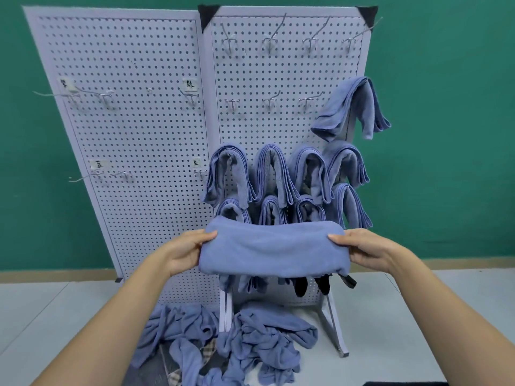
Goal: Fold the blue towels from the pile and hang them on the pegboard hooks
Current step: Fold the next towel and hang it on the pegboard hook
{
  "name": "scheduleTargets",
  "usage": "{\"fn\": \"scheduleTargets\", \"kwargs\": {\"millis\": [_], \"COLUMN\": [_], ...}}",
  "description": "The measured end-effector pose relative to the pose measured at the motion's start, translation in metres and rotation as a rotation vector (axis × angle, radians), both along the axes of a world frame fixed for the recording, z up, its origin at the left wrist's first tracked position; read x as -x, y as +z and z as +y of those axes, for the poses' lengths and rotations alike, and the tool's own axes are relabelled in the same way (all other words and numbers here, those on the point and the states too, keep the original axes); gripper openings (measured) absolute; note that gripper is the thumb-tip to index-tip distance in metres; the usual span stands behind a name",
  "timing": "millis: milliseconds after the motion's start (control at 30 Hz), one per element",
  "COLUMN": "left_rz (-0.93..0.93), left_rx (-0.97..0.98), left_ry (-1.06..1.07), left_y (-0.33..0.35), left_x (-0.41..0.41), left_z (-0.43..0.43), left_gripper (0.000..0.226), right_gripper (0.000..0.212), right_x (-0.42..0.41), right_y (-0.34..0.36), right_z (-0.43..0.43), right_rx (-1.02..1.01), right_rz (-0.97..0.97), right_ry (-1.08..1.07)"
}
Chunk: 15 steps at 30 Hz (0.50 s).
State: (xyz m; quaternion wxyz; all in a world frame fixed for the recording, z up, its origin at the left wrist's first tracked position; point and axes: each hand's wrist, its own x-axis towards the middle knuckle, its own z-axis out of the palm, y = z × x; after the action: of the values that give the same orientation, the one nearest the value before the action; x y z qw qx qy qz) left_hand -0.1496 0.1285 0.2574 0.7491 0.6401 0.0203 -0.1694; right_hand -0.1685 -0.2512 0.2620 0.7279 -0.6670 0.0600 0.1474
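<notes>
— Blue towel (271,250), where is it at this moment?

— It is in the air, folded into a thick band and stretched level between both hands, in front of the lower part of the pegboard (206,129). I go from the left. The left panel (133,135) carries only bare hooks (104,96) and some small labels (190,84). Next, the left hand (182,250) grips the left end of the band, thumb on top and fingers curled under.

— And near the middle?

— On the floor (418,316) lies the pile (250,338), with many crumpled towels. Above it, on the right panel (278,65), two rows of folded towels (274,171) hang over hooks, close side by side. The row above them has three free hooks (269,100), and the top row is bare too. Then the right hand (367,250) holds the right end in the same way. Furthest to the right, one more towel (351,107) hangs at the end of the middle row.

— How will it handle?

— I judge it light, soft and limp, a fluffy cloth that does not slip in the fingers. Held by one end only, it would sag and the fold could open. So I would hold both ends and lay the middle of the band over a free hook, so that the two halves hang equal. The risk is that one layer slides out.
</notes>
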Motion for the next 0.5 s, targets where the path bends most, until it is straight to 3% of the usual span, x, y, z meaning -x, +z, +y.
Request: {"fn": "scheduleTargets", "kwargs": {"millis": [167,300,367,433,500], "left_rz": [-0.12,-0.179,-0.24,-0.275,-0.27], "left_rx": [-0.286,-0.251,-0.132,0.026,0.161], "left_ry": [-0.053,-0.025,0.012,0.063,0.067], "left_y": [0.014,0.026,0.036,0.046,0.051], "left_x": [0.002,0.003,0.002,0.002,0.005], "left_z": [0.012,0.017,0.019,0.02,0.023], "left_gripper": [0.027,0.03,0.028,0.029,0.033], "right_gripper": [0.092,0.077,0.076,0.056,0.056], "right_x": [-0.007,-0.008,-0.007,-0.006,-0.004], "right_y": [0.0,0.013,0.027,0.038,0.04], "right_z": [-0.004,-0.001,0.004,0.005,0.004], "right_rx": [0.261,0.239,0.146,0.039,-0.021], "right_rz": [-0.03,-0.147,-0.258,-0.358,-0.398], "right_ry": [0.082,0.095,0.073,0.07,0.06]}}
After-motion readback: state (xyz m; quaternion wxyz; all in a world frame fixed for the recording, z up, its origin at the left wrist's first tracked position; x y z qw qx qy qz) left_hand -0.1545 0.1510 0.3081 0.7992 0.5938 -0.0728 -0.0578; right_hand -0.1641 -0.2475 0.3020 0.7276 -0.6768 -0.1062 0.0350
